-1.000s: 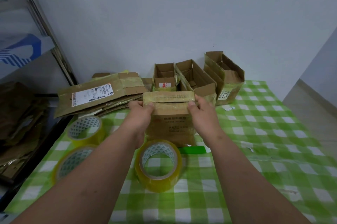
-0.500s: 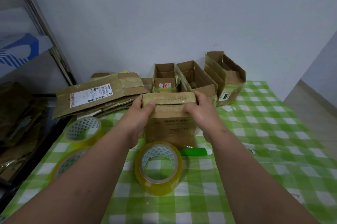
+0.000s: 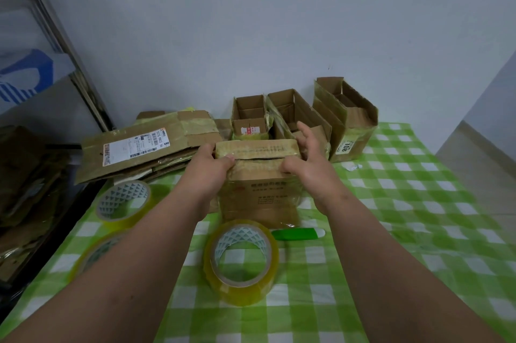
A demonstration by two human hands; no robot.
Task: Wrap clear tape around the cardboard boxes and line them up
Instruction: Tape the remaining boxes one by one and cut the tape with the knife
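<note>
Evidently the flaps are being closed: at frame centre the cardboard box (image 3: 259,175) stands on the table (image 3: 405,203), left hand (image 3: 212,172) gripping its top corner, right hand (image 3: 307,164) spread, thumb pressing. Next comes taping, probably with the tape roll (image 3: 241,261) at lower centre.

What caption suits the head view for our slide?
Both hands, left hand and right hand, press the cardboard box flaps shut beside tape rolls.

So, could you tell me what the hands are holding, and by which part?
The cardboard box, at its closed top flaps: the left hand grips the left top corner; the right hand rests at the right, fingers extended.
</note>
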